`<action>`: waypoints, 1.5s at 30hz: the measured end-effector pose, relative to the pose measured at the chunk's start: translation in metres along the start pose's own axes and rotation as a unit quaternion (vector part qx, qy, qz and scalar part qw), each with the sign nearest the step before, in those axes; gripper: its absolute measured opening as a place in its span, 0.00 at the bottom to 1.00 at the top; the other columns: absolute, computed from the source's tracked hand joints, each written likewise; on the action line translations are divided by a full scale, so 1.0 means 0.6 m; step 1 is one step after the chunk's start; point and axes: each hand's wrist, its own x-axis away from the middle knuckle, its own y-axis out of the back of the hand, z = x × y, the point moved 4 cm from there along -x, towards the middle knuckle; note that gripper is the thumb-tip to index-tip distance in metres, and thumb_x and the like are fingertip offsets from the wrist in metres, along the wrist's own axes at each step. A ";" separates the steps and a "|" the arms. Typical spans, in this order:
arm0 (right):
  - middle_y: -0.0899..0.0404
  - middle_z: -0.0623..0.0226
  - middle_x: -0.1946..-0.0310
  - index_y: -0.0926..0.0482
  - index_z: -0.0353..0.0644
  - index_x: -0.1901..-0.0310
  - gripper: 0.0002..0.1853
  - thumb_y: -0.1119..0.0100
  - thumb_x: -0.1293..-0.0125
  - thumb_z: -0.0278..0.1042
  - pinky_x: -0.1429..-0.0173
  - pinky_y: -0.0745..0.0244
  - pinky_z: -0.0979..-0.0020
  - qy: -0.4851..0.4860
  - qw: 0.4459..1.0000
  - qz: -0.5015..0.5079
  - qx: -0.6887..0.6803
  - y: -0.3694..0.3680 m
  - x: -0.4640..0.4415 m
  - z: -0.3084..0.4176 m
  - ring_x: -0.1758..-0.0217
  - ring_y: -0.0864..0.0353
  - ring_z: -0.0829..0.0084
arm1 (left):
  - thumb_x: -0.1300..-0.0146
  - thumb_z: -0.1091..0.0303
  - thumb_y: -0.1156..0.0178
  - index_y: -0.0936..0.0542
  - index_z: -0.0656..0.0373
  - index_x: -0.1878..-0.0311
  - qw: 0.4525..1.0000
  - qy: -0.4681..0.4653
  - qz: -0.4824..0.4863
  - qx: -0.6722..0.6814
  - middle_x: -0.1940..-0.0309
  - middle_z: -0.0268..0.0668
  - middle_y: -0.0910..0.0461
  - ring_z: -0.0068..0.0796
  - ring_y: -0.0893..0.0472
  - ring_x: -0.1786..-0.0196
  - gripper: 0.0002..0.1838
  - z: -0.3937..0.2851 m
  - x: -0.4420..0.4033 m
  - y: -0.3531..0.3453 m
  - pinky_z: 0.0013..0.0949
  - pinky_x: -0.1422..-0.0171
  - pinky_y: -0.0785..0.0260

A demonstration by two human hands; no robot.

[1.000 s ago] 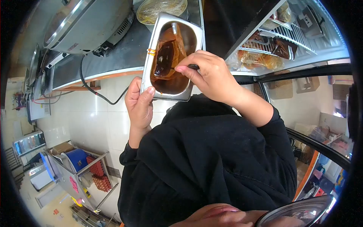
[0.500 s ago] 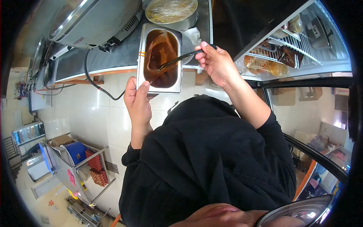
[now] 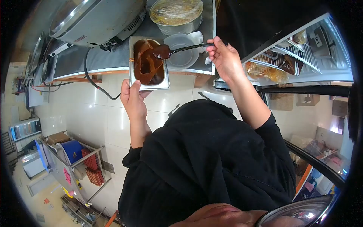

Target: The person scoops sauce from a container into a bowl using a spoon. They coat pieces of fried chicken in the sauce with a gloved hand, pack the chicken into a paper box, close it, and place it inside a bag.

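My left hand (image 3: pixel 133 99) grips the near edge of a rectangular metal food pan (image 3: pixel 165 84), thumb on the rim. Dark brown sauce (image 3: pixel 145 70) coats the inside of the pan, and rubber bands circle its left side. Between the fingertips of my right hand (image 3: pixel 226 58) is the handle of a black spoon (image 3: pixel 189 47). Its bowl carries a heap of the brown sauce and hangs over the pan's right rim, toward a clear round plastic bowl (image 3: pixel 185 58) on the counter.
A plastic-wrapped round container (image 3: pixel 177 13) stands behind the clear bowl. At the left is a large grey appliance (image 3: pixel 94 24), its black cable (image 3: pixel 86 72) looping off the counter. On the right, an open fridge (image 3: pixel 302 77) holds bagged food on wire shelves.
The spoon has come up out of the sauce with a load on it. My left hand has shifted the pan left and slightly toward me, uncovering the clear bowl.
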 end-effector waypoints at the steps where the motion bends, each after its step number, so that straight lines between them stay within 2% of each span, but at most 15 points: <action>1: 0.23 0.70 0.71 0.24 0.37 0.58 0.16 0.48 0.31 0.44 0.62 0.34 0.79 0.013 1.000 -0.007 0.013 0.002 -0.002 0.004 0.70 0.30 0.83 | 0.35 0.74 0.51 0.31 0.59 0.62 1.000 -0.002 -0.005 -0.003 0.62 0.42 0.21 0.31 0.17 0.62 0.01 0.004 -0.004 0.005 0.39 0.57 0.19; 5: 0.21 0.67 0.68 0.24 0.37 0.60 0.14 0.48 0.31 0.42 0.62 0.33 0.80 0.093 0.994 -0.019 0.058 0.022 -0.028 0.006 0.69 0.29 0.82 | 0.35 0.74 0.50 0.31 0.58 0.63 0.999 -0.005 -0.029 -0.021 0.62 0.41 0.21 0.31 0.17 0.62 0.01 0.023 -0.023 0.025 0.40 0.57 0.19; 9: 0.19 0.68 0.67 0.23 0.34 0.61 0.11 0.48 0.32 0.35 0.60 0.28 0.77 0.236 0.937 -0.008 0.257 0.022 -0.041 -0.018 0.65 0.22 0.81 | 0.35 0.73 0.50 0.31 0.58 0.63 0.998 -0.005 -0.046 -0.035 0.62 0.41 0.21 0.31 0.17 0.63 0.01 0.029 -0.038 0.035 0.40 0.57 0.19; 12: 0.19 0.62 0.67 0.21 0.37 0.65 0.05 0.44 0.38 0.28 0.60 0.26 0.71 0.383 0.781 0.068 0.488 0.015 -0.028 -0.039 0.65 0.19 0.66 | 0.36 0.73 0.50 0.31 0.57 0.63 0.998 -0.005 -0.050 -0.039 0.62 0.41 0.21 0.32 0.17 0.63 0.01 0.029 -0.043 0.041 0.40 0.57 0.19; 13: 0.19 0.61 0.67 0.21 0.38 0.65 0.04 0.41 0.43 0.26 0.60 0.26 0.67 0.414 0.748 0.099 0.510 0.012 -0.025 -0.044 0.65 0.20 0.61 | 0.36 0.73 0.50 0.32 0.57 0.63 0.998 -0.006 -0.048 -0.039 0.62 0.41 0.21 0.32 0.17 0.64 0.01 0.030 -0.044 0.043 0.40 0.57 0.19; 17: 0.20 0.66 0.70 0.22 0.41 0.66 0.08 0.37 0.50 0.24 0.62 0.27 0.67 0.480 0.663 0.181 0.545 0.003 -0.013 -0.048 0.67 0.21 0.65 | 0.36 0.73 0.50 0.32 0.57 0.64 0.999 0.001 -0.038 -0.039 0.63 0.40 0.21 0.31 0.17 0.64 0.02 0.035 -0.051 0.043 0.39 0.58 0.19; 23: 0.21 0.69 0.70 0.22 0.44 0.66 0.12 0.37 0.55 0.23 0.63 0.28 0.68 0.553 0.604 0.188 0.542 -0.015 0.015 -0.020 0.68 0.22 0.66 | 0.36 0.74 0.50 0.31 0.57 0.65 1.000 0.003 -0.021 -0.008 0.64 0.40 0.21 0.29 0.17 0.64 0.01 0.030 -0.052 0.028 0.38 0.59 0.19; 26: 0.21 0.69 0.70 0.22 0.43 0.66 0.12 0.38 0.56 0.22 0.63 0.28 0.67 0.554 0.618 0.168 0.532 -0.007 0.015 -0.032 0.67 0.22 0.66 | 0.36 0.74 0.50 0.31 0.57 0.64 1.000 0.004 -0.018 -0.011 0.63 0.40 0.21 0.29 0.17 0.64 0.01 0.029 -0.055 0.025 0.37 0.60 0.19; 29: 0.21 0.68 0.69 0.23 0.43 0.66 0.11 0.39 0.54 0.21 0.61 0.27 0.67 0.464 0.639 0.172 0.589 0.044 -0.037 -0.090 0.65 0.22 0.66 | 0.36 0.74 0.49 0.30 0.57 0.63 1.000 0.007 -0.016 -0.013 0.63 0.40 0.21 0.30 0.17 0.64 0.01 0.028 -0.057 0.022 0.37 0.60 0.18; 35: 0.20 0.65 0.66 0.22 0.42 0.66 0.09 0.40 0.51 0.21 0.56 0.27 0.66 0.455 0.683 0.133 0.555 0.065 -0.050 -0.081 0.62 0.21 0.63 | 0.36 0.74 0.49 0.30 0.57 0.63 1.000 0.012 -0.008 -0.024 0.62 0.40 0.20 0.30 0.17 0.62 0.01 0.034 -0.063 0.021 0.38 0.61 0.18; 38: 0.19 0.66 0.66 0.23 0.38 0.64 0.04 0.44 0.41 0.24 0.55 0.26 0.69 0.395 0.734 0.103 0.543 0.092 -0.064 -0.102 0.63 0.20 0.67 | 0.36 0.73 0.49 0.30 0.57 0.63 0.999 0.020 -0.012 -0.034 0.63 0.39 0.21 0.29 0.18 0.63 0.01 0.033 -0.062 0.017 0.36 0.61 0.19; 40: 0.18 0.65 0.66 0.24 0.36 0.62 0.06 0.48 0.35 0.28 0.54 0.27 0.71 0.286 0.875 -0.003 0.390 0.108 -0.077 -0.093 0.64 0.20 0.72 | 0.36 0.72 0.49 0.29 0.58 0.65 0.998 0.028 -0.018 -0.047 0.64 0.37 0.21 0.25 0.19 0.65 0.02 0.027 -0.058 0.005 0.33 0.61 0.20; 41: 0.18 0.64 0.66 0.24 0.34 0.61 0.08 0.50 0.32 0.31 0.54 0.27 0.72 0.224 0.924 -0.057 0.303 0.116 -0.083 -0.091 0.64 0.20 0.74 | 0.36 0.72 0.49 0.29 0.58 0.65 0.998 0.029 -0.020 -0.050 0.64 0.37 0.21 0.25 0.19 0.65 0.02 0.029 -0.059 0.002 0.33 0.61 0.20; 42: 0.18 0.62 0.66 0.25 0.34 0.60 0.14 0.55 0.28 0.37 0.55 0.28 0.76 0.202 0.946 -0.087 0.240 0.120 -0.090 -0.081 0.65 0.22 0.80 | 0.36 0.71 0.49 0.29 0.58 0.64 0.998 0.029 -0.023 -0.053 0.64 0.37 0.21 0.25 0.19 0.65 0.02 0.030 -0.061 -0.001 0.33 0.61 0.20; 45: 0.18 0.60 0.68 0.25 0.37 0.59 0.14 0.53 0.29 0.40 0.59 0.29 0.77 0.156 0.973 -0.117 0.128 0.109 -0.084 -0.048 0.68 0.23 0.80 | 0.36 0.71 0.49 0.28 0.59 0.63 0.997 0.040 -0.017 -0.063 0.64 0.36 0.22 0.25 0.19 0.65 0.02 0.037 -0.063 -0.005 0.33 0.61 0.20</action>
